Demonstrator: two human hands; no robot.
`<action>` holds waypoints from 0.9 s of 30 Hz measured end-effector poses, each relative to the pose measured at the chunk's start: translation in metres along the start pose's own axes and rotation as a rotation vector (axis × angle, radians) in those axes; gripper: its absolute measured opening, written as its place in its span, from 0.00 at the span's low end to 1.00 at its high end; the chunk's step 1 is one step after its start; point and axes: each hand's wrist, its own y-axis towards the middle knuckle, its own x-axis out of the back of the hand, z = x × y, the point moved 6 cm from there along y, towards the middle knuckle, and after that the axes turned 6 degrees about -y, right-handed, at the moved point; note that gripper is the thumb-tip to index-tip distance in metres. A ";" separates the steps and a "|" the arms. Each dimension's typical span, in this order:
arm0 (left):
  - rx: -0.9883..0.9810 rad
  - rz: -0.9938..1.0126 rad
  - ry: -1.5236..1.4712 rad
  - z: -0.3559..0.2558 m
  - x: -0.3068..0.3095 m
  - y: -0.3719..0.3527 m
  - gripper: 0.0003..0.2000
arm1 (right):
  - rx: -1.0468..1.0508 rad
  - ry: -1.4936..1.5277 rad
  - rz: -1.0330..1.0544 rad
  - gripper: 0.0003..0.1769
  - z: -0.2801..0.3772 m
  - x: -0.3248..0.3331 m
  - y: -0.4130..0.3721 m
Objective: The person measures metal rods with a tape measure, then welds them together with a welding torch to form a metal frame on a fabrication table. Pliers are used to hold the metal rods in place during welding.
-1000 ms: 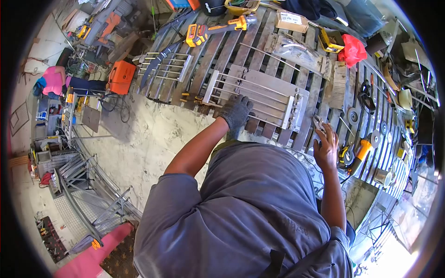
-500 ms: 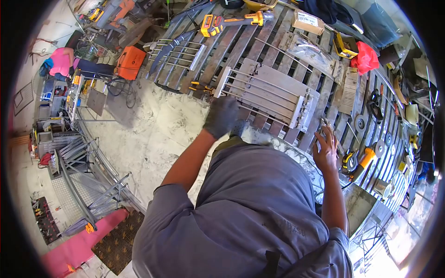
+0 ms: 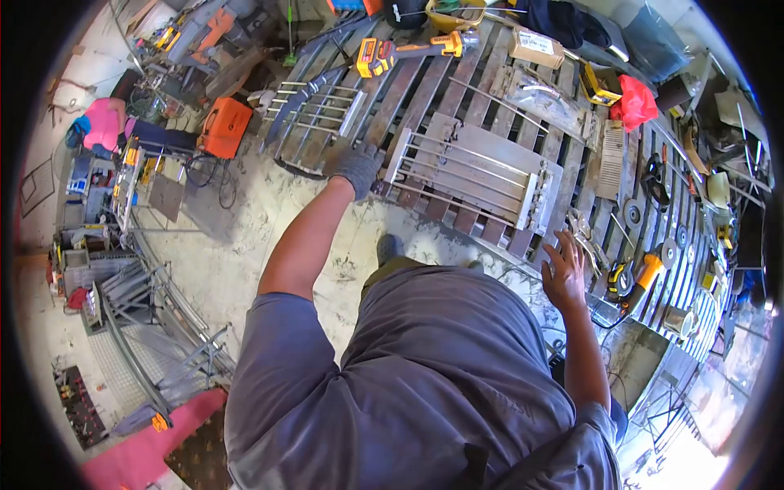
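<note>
My left hand point(image 3: 357, 170), in a grey glove, is at the front edge of the slatted metal table point(image 3: 482, 41), over the spot where orange-handled pliers lay. Its fingers point away from me, and their grip is hidden. Just right of it, a rack of metal rods between two flat bars point(image 3: 465, 173) lies partly over a flat metal plate point(image 3: 506, 151). My bare right hand point(image 3: 565, 273) hovers by the table edge with fingers apart, holding nothing. Metal locking pliers point(image 3: 581, 230) lie just beyond its fingertips.
A second rod rack point(image 3: 314, 110) and a yellow cordless grinder point(image 3: 412, 51) lie farther back. On the right are a tape measure point(image 3: 621, 279), a yellow angle grinder point(image 3: 647, 278) and discs point(image 3: 632, 214). An orange case point(image 3: 224, 128) stands left; another person point(image 3: 106, 124) is far left.
My left hand has moved left and away from me, covering the pliers' spot. My right hand has drawn slightly left and down, its fingers still spread.
</note>
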 end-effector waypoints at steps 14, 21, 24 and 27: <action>-0.029 -0.085 -0.372 0.098 -0.031 0.014 0.39 | -0.275 -0.062 0.061 0.28 0.119 -0.047 -0.035; -0.169 -0.116 -0.463 0.116 0.049 -0.007 0.31 | -0.381 -0.064 0.108 0.29 0.174 -0.053 -0.060; -0.007 -0.556 -0.464 0.198 0.067 0.032 0.27 | -0.474 -0.049 0.175 0.29 0.191 -0.052 -0.078; 0.268 -0.732 -0.216 0.278 0.060 0.077 0.37 | -0.536 -0.053 0.290 0.30 0.206 -0.053 -0.090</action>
